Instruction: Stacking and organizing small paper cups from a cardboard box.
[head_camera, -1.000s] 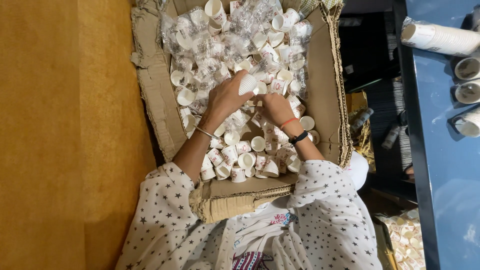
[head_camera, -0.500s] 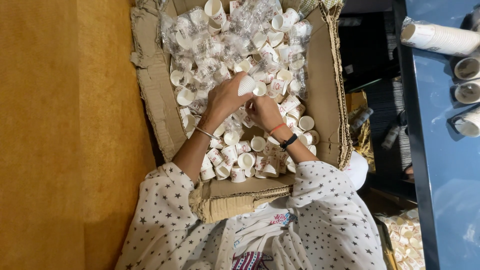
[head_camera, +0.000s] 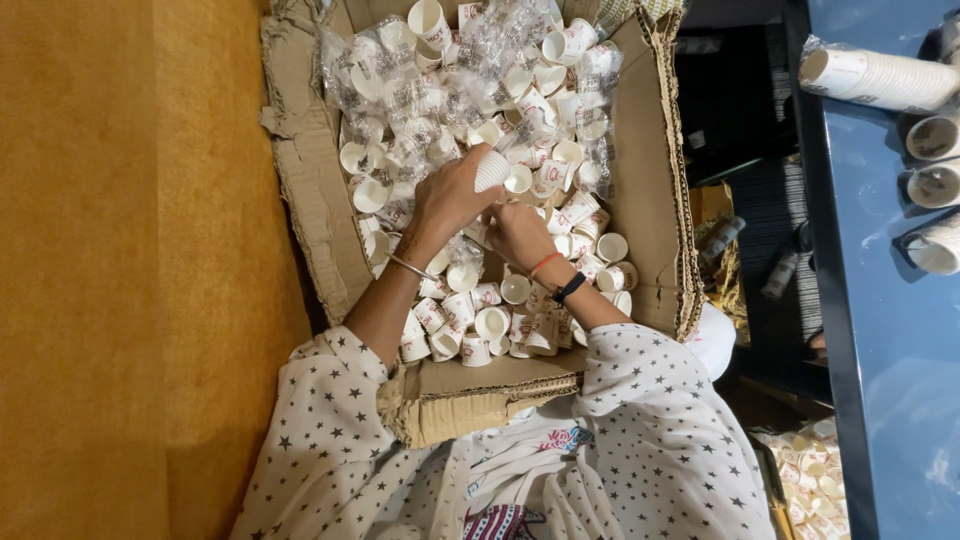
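A: Compared with half a second ago the left hand (head_camera: 452, 200) has lifted a little toward the far side of the cardboard box (head_camera: 655, 200), and the small white cup (head_camera: 492, 170) in it now shows its ribbed side. The right hand (head_camera: 520, 235) has hardly shifted.

B: What is each hand's grip?

A: The left hand's fingers are closed round that cup, holding it above the heap near the box's middle. The right hand lies curled among the loose paper cups (head_camera: 480, 310), just beside the left; I cannot tell whether it holds one or only rests on them.

B: How would such a cup handle?

A: Very light, I judge, and thin-walled, so it would dent under a hard squeeze. A gentle pinch across the side wall or rim looks the safe hold. The clear plastic wrappers (head_camera: 420, 90) at the box's far end look slippery and crinkly.

B: Anything outside the box?

A: To its right, a blue table (head_camera: 880, 300) bears sleeved cup stacks (head_camera: 870, 75).
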